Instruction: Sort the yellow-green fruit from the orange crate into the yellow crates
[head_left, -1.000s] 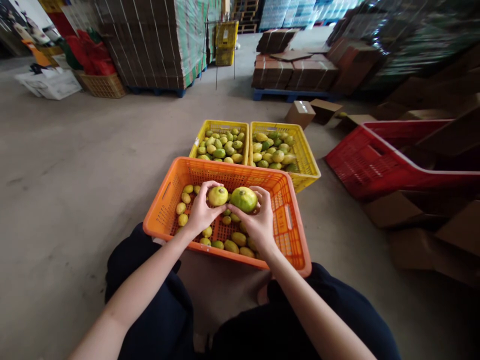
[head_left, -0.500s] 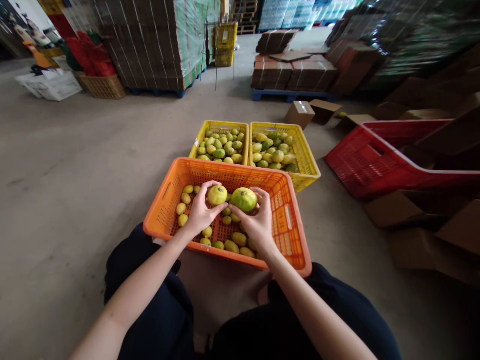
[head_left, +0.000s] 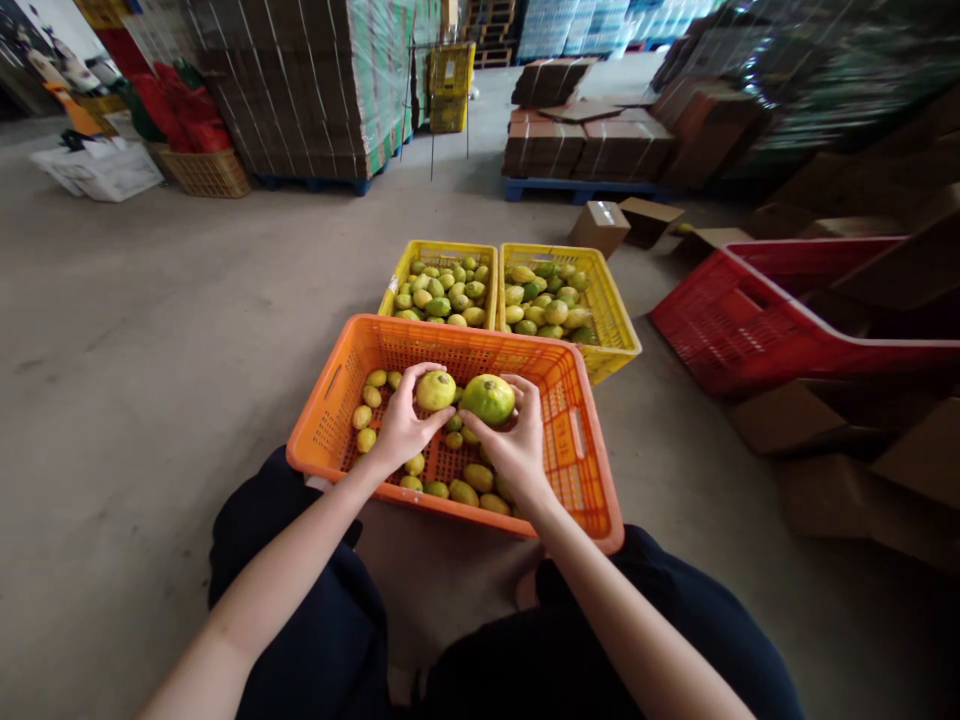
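Left hand grips yellow fruit; right hand green fruit

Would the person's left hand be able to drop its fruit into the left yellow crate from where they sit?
Probably yes. The left hand holds a yellowish fruit above the orange crate, and the left yellow crate sits open-topped just behind it, nothing between.

Both arms are bare and reach forward from the bottom of the view, coming closer together toward the hands. The left hand is up with its back to the camera, and its fingers and thumb curl around something round. The right hand sits just beside it, fingers bent and closed around another round thing. The two hands almost touch. Both legs are in dark trousers.
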